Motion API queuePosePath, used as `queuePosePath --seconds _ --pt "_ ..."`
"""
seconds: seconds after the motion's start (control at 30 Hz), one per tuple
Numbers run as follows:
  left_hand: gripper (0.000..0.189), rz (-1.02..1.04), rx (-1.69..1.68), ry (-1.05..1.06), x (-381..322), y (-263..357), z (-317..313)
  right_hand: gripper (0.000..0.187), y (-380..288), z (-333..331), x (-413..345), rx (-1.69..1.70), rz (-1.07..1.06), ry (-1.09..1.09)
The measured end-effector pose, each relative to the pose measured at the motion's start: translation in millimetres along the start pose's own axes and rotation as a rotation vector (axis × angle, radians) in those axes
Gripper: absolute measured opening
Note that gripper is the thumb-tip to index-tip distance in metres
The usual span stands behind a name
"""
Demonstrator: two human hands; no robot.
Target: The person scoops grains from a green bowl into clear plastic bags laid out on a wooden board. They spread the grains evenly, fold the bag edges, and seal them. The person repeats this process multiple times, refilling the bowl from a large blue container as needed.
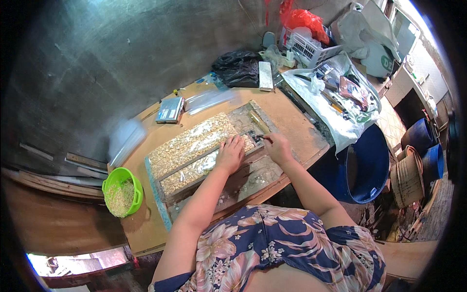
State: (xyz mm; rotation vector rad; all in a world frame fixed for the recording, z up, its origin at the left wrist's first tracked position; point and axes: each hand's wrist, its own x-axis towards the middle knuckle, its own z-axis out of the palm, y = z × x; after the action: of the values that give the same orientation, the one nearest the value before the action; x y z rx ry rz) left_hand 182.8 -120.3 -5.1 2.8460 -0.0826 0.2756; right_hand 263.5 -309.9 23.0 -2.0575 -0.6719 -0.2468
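My left hand (230, 154) lies flat, palm down, on the narrow strip of pale flaky pieces (193, 171) under shiny clear plastic. A wider strip of the same pieces (193, 140) runs alongside, beyond a thin divider bar. Both strips lie on a worn board (240, 188) with a blue left edge. At the narrow strip's right end, my right hand (278, 146) has its fingertips pinched on a small dark object (257, 137), which is too small to name. Just beyond it, a short yellowish-brown rod (258, 122) rests on the board.
A green basket of pale pieces (122, 195) sits at the table's left edge. Clear plastic sleeves (211, 100) and a flat box (170, 110) lie behind the board. A black plastic bag (237, 69) stands at the back, and a blue barrel (366, 164) on the right.
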Motion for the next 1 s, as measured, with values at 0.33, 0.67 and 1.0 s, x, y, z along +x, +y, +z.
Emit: queuePosePath --seconds 0.33,0.67,1.0 --pt "0.038 0.017 0.047 0.043 -3 4 7 0.012 11 19 2 -0.145 -0.072 -0.222" --pt "0.044 -0.059 0.059 -0.057 2 28 -5 0.012 11 1 5 0.006 -0.013 -0.016" --pt "0.061 -0.181 0.102 0.135 -23 9 -20 0.010 -7 18 0 0.020 -0.140 -0.136"
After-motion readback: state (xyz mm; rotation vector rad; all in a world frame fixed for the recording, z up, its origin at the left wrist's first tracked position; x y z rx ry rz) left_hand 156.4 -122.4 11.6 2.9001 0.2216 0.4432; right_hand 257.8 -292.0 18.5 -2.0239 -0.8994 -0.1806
